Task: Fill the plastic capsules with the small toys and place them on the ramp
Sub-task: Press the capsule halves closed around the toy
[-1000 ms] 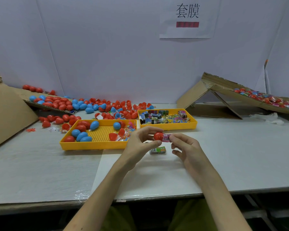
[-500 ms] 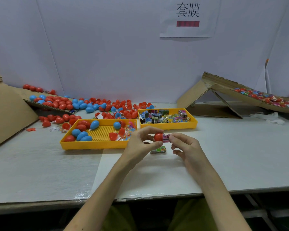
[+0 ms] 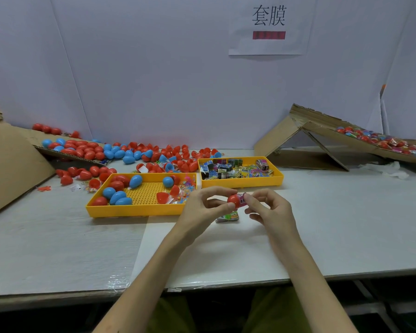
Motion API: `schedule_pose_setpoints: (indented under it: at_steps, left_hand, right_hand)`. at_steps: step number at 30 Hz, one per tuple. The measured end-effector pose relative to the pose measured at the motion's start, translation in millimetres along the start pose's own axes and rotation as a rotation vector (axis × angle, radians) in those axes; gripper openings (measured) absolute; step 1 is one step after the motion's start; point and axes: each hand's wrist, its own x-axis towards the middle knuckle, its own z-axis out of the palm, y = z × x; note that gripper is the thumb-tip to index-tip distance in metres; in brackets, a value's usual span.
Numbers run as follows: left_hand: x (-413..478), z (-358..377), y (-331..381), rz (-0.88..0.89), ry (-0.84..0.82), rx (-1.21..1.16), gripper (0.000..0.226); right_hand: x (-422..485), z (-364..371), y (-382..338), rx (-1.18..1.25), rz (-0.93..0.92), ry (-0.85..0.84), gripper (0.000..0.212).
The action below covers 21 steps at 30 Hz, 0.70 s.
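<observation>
Just in front of the toy tray (image 3: 240, 183), held above the table (image 3: 334, 224), a red capsule half (image 3: 234, 200) is pinched between the thumb and fingertips of the left hand (image 3: 201, 209), its open mouth turned to the right. The right hand (image 3: 268, 209) meets it there, thumb and forefinger nipping a small pink toy packet (image 3: 242, 198) at that mouth; how far it is inside I cannot tell. The shell looks light, stiff and glossy, so it probably slips if held by the rounded dome; a grip across its widest part near the rim seems safest, and gentle, since thin plastic may flex out of round. The packet appears soft and crinkly, best taken by one end and pushed in. A second packet (image 3: 227, 216) lies on the table in front of the toy tray, under the hands. The cardboard ramp (image 3: 322, 131) stands well to the right of the toy tray.
</observation>
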Motion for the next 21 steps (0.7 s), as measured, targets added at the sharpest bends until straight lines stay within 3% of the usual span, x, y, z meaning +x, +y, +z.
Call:
schedule_pose_setpoints:
  at_steps: [3,7,9,13,21]
  left_hand:
    - [1,0,0,-0.007,0.025,-0.015,0.022]
    - [3,-2,-1,-0.010,0.075,-0.063,0.020]
    - [4,-2,-2,-0.016,0.106,-0.061,0.017]
    - [5,-3,-7,-0.020,0.128,-0.033,0.014]
    - [5,-5,-10,-0.070,0.085,-0.092,0.012]
  right_hand:
    - [-1,2,-1,0.008,-0.004,0.004,0.027]
    - [-3,4,-1,-0.075,-0.135,-0.083,0.009]
    - [-6,7,-1,-0.156,-0.216,-0.087,0.017]
    - [-13,14,0,-0.307,-0.379,-0.022,0.027]
    - [-12,14,6,-0.515,-0.619,0.084,0.029]
